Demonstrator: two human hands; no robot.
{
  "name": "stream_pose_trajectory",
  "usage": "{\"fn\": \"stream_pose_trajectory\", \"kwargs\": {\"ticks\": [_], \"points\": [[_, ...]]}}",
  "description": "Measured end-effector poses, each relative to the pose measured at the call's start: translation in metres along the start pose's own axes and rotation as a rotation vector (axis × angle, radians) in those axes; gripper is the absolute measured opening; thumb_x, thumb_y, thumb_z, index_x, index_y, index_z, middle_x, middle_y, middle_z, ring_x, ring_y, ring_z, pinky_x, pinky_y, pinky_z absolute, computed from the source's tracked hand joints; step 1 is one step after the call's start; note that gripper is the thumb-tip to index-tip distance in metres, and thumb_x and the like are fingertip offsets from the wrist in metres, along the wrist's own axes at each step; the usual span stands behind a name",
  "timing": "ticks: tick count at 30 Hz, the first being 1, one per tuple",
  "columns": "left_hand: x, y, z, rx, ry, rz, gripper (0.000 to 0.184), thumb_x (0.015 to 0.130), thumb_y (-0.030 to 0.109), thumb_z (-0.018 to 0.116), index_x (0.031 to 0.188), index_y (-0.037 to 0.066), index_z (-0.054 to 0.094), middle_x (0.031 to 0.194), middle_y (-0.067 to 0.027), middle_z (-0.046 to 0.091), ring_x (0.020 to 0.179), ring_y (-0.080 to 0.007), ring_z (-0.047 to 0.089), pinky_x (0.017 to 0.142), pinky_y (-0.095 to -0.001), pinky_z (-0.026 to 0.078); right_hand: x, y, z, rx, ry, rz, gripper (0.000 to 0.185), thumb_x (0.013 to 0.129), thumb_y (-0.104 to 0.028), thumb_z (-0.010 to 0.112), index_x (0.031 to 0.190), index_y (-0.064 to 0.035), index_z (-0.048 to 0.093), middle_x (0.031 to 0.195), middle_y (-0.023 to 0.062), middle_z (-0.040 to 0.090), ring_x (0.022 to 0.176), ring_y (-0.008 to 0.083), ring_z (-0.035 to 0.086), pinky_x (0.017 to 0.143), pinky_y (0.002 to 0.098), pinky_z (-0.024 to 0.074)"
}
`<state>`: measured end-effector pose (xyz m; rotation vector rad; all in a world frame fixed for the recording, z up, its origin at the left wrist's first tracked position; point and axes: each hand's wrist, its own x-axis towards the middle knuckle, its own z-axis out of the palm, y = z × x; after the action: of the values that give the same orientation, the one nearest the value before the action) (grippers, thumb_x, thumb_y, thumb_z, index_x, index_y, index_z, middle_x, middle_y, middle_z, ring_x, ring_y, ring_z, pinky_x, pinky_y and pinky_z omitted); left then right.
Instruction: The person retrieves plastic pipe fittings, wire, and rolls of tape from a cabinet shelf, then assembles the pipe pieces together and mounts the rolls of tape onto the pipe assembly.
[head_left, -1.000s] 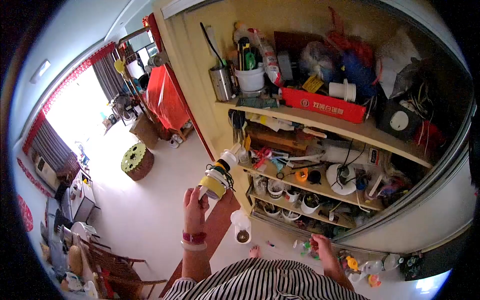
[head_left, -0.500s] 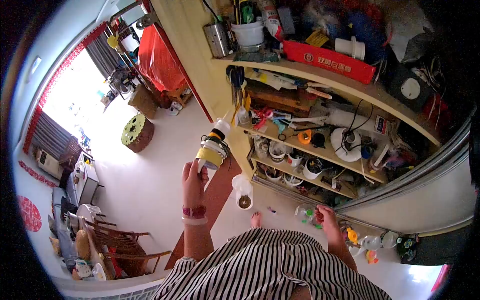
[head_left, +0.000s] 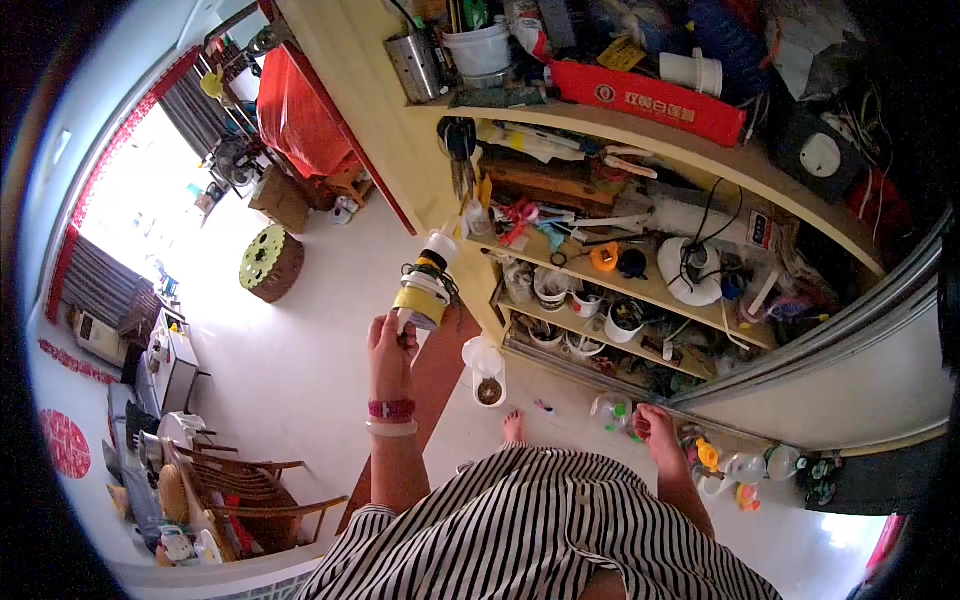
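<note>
My left hand [head_left: 391,345], with a red band and a pale bangle at the wrist, is closed around the lower end of a white rod [head_left: 404,322]. Several tape rolls [head_left: 423,297] are stacked along this rod, with a wide yellow one lowest and white and black ones above it. A dark cord or band loops around the stack. The rod leans up toward the shelf's left side panel. My right hand [head_left: 655,428] hangs low on the right, fingers curled in with nothing visible in them. Beside it on the floor are clear plastic bottles [head_left: 609,408].
An open shelf unit [head_left: 560,262] holds tools, cups, cords and a red box [head_left: 645,102]. A white lidded bin [head_left: 489,391] stands at its foot. Bottles and toys [head_left: 708,455] lie at the right. A wooden chair [head_left: 262,500] and a round green-topped stool [head_left: 268,260] stand left.
The view has shifted slightly, and the shelf now appears a little further left. My left hand still holds the rod of tape rolls. My right hand stays low and curled.
</note>
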<state>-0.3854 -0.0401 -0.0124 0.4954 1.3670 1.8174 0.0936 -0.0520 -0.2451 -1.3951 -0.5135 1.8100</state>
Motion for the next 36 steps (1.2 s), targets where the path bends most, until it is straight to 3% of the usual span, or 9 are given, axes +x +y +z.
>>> {"fn": "stream_pose_trajectory", "kwargs": {"ticks": [11,13,20,22,25,29,31,34,36], "points": [[0.008,-0.004,-0.009,0.031,-0.035,-0.035,0.018,0.100,0.024,0.054,0.098,0.006,0.054,0.076,-0.0023,0.056,0.061,-0.0068,0.049,0.050,-0.0181,0.040,0.008,0.004,0.005,0.039,-0.084,0.020,0.012,0.093,-0.018,0.062,0.096,-0.0064,0.064,0.076,0.0018,0.063,0.061,0.0091,0.058,0.051,0.0247,0.0433],[0.010,-0.003,-0.010,0.030,-0.039,-0.030,0.019,0.100,0.024,0.054,0.098,0.006,0.054,0.076,-0.0025,0.056,0.060,-0.0068,0.049,0.050,-0.0181,0.040,-0.003,-0.008,0.026,-0.028,0.044,0.030,0.017,0.094,-0.022,0.062,0.088,-0.0064,0.060,0.076,0.0014,0.060,0.061,0.0095,0.054,0.053,0.0251,0.0399],[0.021,0.027,0.024,-0.017,-0.110,-0.012,0.020,0.100,0.025,0.054,0.101,0.005,0.055,0.076,-0.0031,0.056,0.058,-0.0061,0.047,0.046,-0.0176,0.038,0.011,-0.004,0.031,-0.032,-0.011,0.018,0.015,0.094,-0.021,0.060,0.096,-0.0066,0.062,0.080,0.0041,0.064,0.066,0.0121,0.060,0.055,0.0260,0.0442],[0.028,0.035,0.035,-0.004,-0.129,0.005,0.020,0.100,0.025,0.055,0.101,0.005,0.056,0.076,-0.0033,0.056,0.058,-0.0062,0.048,0.045,-0.0175,0.037,0.012,-0.004,0.036,-0.025,0.071,0.031,0.016,0.093,-0.022,0.063,0.092,-0.0068,0.060,0.079,0.0041,0.064,0.062,0.0122,0.058,0.053,0.0261,0.0440],[0.040,0.046,0.051,-0.033,-0.206,0.002,0.017,0.099,0.022,0.053,0.100,0.005,0.054,0.076,-0.0019,0.056,0.063,-0.0070,0.051,0.051,-0.0197,0.040,0.012,-0.007,0.037,-0.052,0.084,0.053,0.017,0.092,-0.022,0.064,0.089,-0.0065,0.058,0.077,0.0047,0.063,0.059,0.0123,0.057,0.052,0.0261,0.0443],[0.052,0.057,0.070,-0.060,-0.245,0.029,0.018,0.100,0.023,0.054,0.103,0.005,0.056,0.077,-0.0042,0.058,0.057,-0.0070,0.048,0.043,-0.0182,0.036,0.023,0.008,0.018,0.006,0.086,0.043,0.013,0.094,-0.017,0.058,0.097,-0.0060,0.064,0.079,0.0038,0.065,0.059,0.0124,0.058,0.052,0.0263,0.0451],[0.056,0.063,0.076,-0.073,-0.276,0.048,0.018,0.100,0.023,0.054,0.103,0.006,0.056,0.077,-0.0042,0.058,0.057,-0.0071,0.048,0.043,-0.0183,0.036,0.019,0.009,0.012,0.069,-0.116,-0.022,0.014,0.095,-0.016,0.057,0.089,-0.0049,0.062,0.071,0.0026,0.060,0.053,0.0111,0.050,0.048,0.0270,0.0384],[0.059,0.072,0.086,-0.074,-0.285,0.069,0.018,0.100,0.024,0.053,0.102,0.007,0.056,0.075,-0.0039,0.057,0.056,-0.0072,0.047,0.043,-0.0186,0.036,0.009,0.010,0.015,0.113,-0.010,-0.061,0.017,0.096,-0.015,0.055,0.083,-0.0044,0.059,0.065,0.0017,0.055,0.050,0.0101,0.042,0.046,0.0279,0.0312],[0.060,0.080,0.090,-0.024,-0.255,0.084,0.017,0.101,0.024,0.052,0.102,0.007,0.055,0.072,-0.0029,0.055,0.054,-0.0070,0.045,0.043,-0.0189,0.034,0.010,0.016,0.007,0.111,-0.055,-0.105,0.018,0.096,-0.016,0.055,0.083,-0.0044,0.059,0.065,0.0022,0.055,0.050,0.0100,0.042,0.047,0.0274,0.0306]]}}
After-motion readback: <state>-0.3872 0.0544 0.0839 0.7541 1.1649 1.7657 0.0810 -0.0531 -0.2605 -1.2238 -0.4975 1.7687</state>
